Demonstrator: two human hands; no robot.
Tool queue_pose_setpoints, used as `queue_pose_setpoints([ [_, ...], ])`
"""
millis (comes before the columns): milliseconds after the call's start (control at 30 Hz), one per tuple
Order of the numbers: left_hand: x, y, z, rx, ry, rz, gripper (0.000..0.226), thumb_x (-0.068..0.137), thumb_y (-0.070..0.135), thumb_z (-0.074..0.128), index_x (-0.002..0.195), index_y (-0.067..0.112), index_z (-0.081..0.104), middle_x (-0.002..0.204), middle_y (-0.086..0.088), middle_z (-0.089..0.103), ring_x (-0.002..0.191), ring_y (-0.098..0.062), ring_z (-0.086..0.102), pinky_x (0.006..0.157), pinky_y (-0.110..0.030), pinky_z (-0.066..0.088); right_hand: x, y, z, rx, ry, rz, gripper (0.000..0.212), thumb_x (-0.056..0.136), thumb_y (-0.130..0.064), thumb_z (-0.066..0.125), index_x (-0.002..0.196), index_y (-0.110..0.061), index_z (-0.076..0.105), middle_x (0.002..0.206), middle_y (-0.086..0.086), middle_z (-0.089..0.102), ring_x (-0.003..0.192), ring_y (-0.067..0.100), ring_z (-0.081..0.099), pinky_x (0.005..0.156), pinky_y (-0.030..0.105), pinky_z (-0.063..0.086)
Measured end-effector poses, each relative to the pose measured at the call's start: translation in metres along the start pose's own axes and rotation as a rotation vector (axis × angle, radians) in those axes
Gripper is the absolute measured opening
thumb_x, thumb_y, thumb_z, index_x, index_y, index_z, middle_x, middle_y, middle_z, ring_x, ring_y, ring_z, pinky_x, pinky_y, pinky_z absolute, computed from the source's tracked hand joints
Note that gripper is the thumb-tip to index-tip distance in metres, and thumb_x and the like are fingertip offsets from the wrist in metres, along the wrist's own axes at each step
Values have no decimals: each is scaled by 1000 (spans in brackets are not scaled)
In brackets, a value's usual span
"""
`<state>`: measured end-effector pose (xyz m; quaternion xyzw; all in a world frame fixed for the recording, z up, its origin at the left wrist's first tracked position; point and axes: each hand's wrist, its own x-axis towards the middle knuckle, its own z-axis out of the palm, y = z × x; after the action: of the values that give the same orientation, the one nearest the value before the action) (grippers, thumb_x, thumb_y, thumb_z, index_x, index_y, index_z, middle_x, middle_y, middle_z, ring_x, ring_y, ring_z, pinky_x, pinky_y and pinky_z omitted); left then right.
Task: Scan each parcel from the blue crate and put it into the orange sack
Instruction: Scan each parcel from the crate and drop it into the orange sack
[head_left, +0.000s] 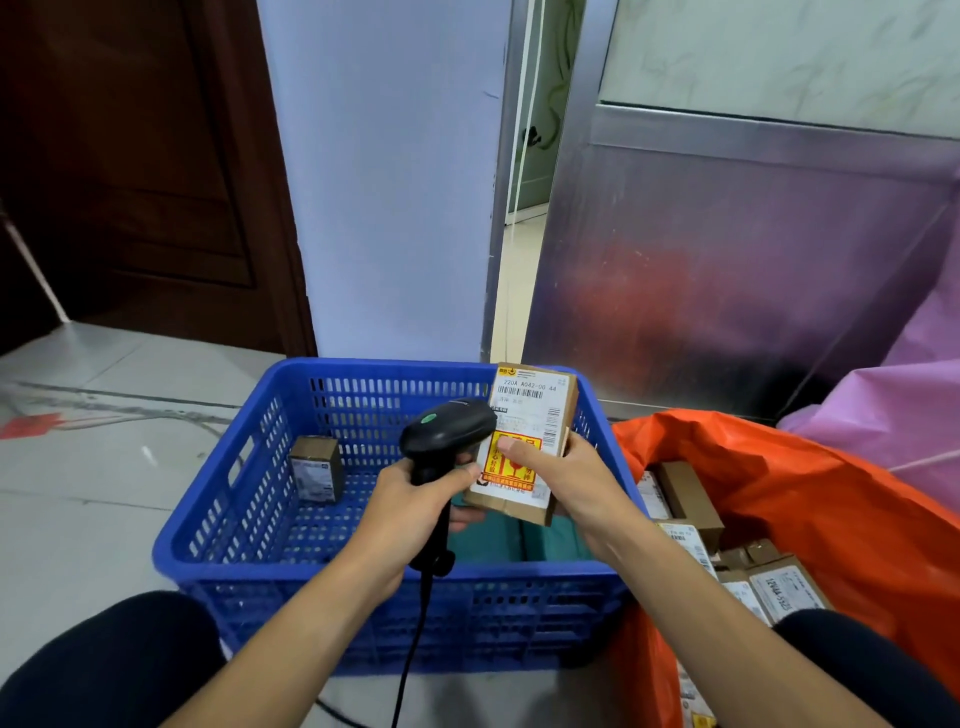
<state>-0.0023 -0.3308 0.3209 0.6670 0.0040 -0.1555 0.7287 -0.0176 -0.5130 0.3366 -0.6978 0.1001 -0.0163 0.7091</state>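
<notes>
My right hand (561, 480) holds a brown cardboard parcel (535, 410) upright over the blue crate (249, 525), its white label and yellow-red sticker facing me. My left hand (415, 499) grips a black barcode scanner (447, 431), whose head points at the parcel's label from the left and partly overlaps it. One small brown parcel (316, 467) stands inside the crate at its left. Something teal (540, 540) lies on the crate's floor under my hands. The orange sack (810, 499) lies open to the right with several labelled brown boxes (691, 493) in it.
The scanner's black cable (415, 639) hangs down in front of the crate to the floor. My knees frame the bottom corners. A pink bag (909, 395) sits behind the sack. A metal door panel (727, 270) and a white wall stand just beyond the crate.
</notes>
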Motion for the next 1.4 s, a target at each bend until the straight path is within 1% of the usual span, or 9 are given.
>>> queue_pose_setpoints([
  [133,2,2,-2,4,-13,-8,19,95,21,76,112,12,74,99,0,82,76,-25,79,75,-33,61,4,-1,-6,-121,7,-57,23,89,-14,79,110,-22,73,100,-6,80,90,12,77,74,22,60],
  [300,1,6,-7,1,11,44,10,94,13,75,103,10,76,99,-8,79,61,-18,66,63,-27,54,13,-5,-28,-501,234,-145,63,74,-46,88,120,-23,51,109,-8,74,98,13,72,85,44,60],
  [400,0,6,-8,-16,-10,83,8,95,9,73,101,7,76,87,-10,76,58,-20,58,65,-32,51,11,-14,-44,-759,331,-196,64,78,-53,83,116,-22,42,106,-5,69,97,21,68,81,49,58],
  [567,-6,9,-4,-24,-47,126,9,95,12,72,90,4,74,71,-10,67,53,-21,50,61,-35,46,11,-17,-55,-771,353,-201,62,81,-49,83,117,-21,41,102,-11,63,95,16,66,77,38,59],
  [733,-9,9,2,-10,-55,134,22,93,15,74,89,-7,70,65,-12,64,49,-22,47,62,-37,41,13,-12,-58,-789,366,-151,64,80,-53,82,117,-21,40,105,-7,66,93,17,67,73,39,61],
  [900,-12,7,4,-22,-44,96,20,94,21,76,85,4,70,63,-8,60,51,-21,48,64,-38,42,15,-9,-57,-830,388,-95,65,81,-53,81,117,-18,40,103,-6,63,88,17,64,59,27,50],
  [1067,-13,8,3,-4,-51,90,20,94,20,75,85,3,69,62,-7,58,52,-20,49,65,-40,42,18,-8,-55,-843,394,-85,64,81,-53,81,115,-16,41,104,-3,64,90,20,65,65,34,55],
  [1233,-13,7,3,31,-56,79,20,94,18,75,83,3,67,63,-8,58,52,-20,49,65,-39,43,17,-8,-56,-863,396,-75,63,83,-52,80,116,-15,41,101,-4,62,82,16,60,53,22,39],
  [1400,-12,7,4,43,-61,68,21,94,18,74,80,5,66,63,-7,58,53,-20,49,65,-39,44,17,-8,-56,-852,390,-74,62,83,-51,80,115,-15,41,101,-5,63,77,10,58,53,22,40],
])
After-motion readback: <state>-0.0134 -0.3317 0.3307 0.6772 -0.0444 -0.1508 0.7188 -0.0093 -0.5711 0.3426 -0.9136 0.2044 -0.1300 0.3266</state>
